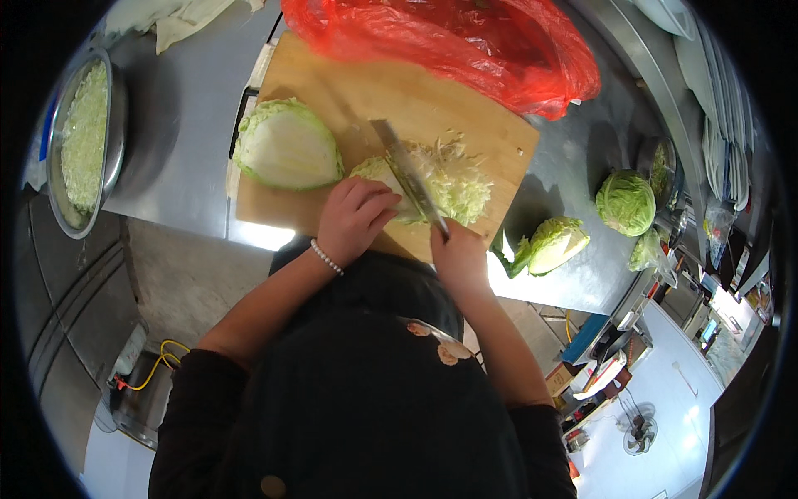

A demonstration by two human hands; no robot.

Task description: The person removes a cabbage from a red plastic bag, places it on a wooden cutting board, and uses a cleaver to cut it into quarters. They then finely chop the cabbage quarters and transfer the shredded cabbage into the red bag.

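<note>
On a wooden cutting board point(349, 81), my right hand point(460, 249) grips a kitchen knife point(408, 165) by its handle. The blade points away from me and stands against the cut side of a cabbage piece point(374, 168). My left hand point(358, 215), with a beaded bracelet at the wrist, rests with bent fingers on that piece, left of the blade. Shredded cabbage point(458, 178) is heaped just right of the knife. A larger cut cabbage piece point(290, 146) sits at the board's left side, its pale face showing.
A red plastic bag point(449, 50) overlaps the board's far edge. Left stands a metal bowl of shredded cabbage point(84, 137). On the steel table point(561, 178) to the right are a cabbage chunk point(558, 246) and a round cabbage point(626, 203). Stacked plates point(717, 106) stand far right.
</note>
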